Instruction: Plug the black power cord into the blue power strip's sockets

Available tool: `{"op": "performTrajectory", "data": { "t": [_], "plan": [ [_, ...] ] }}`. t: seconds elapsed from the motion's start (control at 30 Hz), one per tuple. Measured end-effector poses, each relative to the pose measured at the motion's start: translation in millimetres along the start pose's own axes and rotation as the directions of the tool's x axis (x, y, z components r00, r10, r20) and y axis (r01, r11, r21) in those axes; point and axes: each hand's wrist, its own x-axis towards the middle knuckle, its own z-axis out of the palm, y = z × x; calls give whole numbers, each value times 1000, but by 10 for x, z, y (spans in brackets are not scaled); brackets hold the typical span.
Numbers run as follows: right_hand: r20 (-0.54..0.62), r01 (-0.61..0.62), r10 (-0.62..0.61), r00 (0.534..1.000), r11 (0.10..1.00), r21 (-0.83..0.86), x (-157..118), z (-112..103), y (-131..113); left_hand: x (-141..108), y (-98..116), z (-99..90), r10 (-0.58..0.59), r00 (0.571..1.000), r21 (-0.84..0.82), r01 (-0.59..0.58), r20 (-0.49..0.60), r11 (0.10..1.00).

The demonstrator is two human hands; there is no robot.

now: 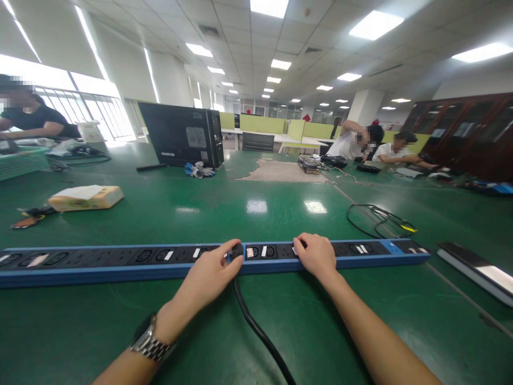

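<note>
A long blue power strip (pixel 124 271) with black sockets lies across the green table. My left hand (pixel 212 271) has thumb and fingers closed round a round black plug (pixel 237 251) at the middle of the strip. From the plug a thick black cable (pixel 260 334) runs down toward the bottom edge of the view. Right of the plug, my right hand (pixel 316 254) rests on the strip with its fingers curled at a socket; whatever is between the fingertips is hidden. Small white and pink labels stick to several sockets.
Beyond the strip stand a black computer case (pixel 182 133), blue-grey gloves (pixel 199 170) and a yellow tissue pack (pixel 86 199). A coiled black cable (pixel 377 214) and a flat dark device (pixel 476 267) lie at the right. Several people sit at the table's far parts.
</note>
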Motion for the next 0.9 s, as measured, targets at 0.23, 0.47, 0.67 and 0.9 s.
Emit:
{"op": "performTrajectory", "data": {
  "t": [0.23,0.47,0.67,0.9],
  "plan": [
    [-11,5,-5,1000,1000,13,-7,-5,-2,-50,-15,62,-30,999,-68,31,25,997],
    [-15,-4,6,1000,993,119,-3,-2,24,-80,-27,156,-34,999,-267,34,2,963],
    [-120,-58,177,977,757,650,54,42,148,-45,-68,229,-109,993,-488,115,40,865],
    [-27,27,325,945,3,1000,71,-139,524,-20,-87,251,-138,989,-577,145,56,804]
  ]
}}
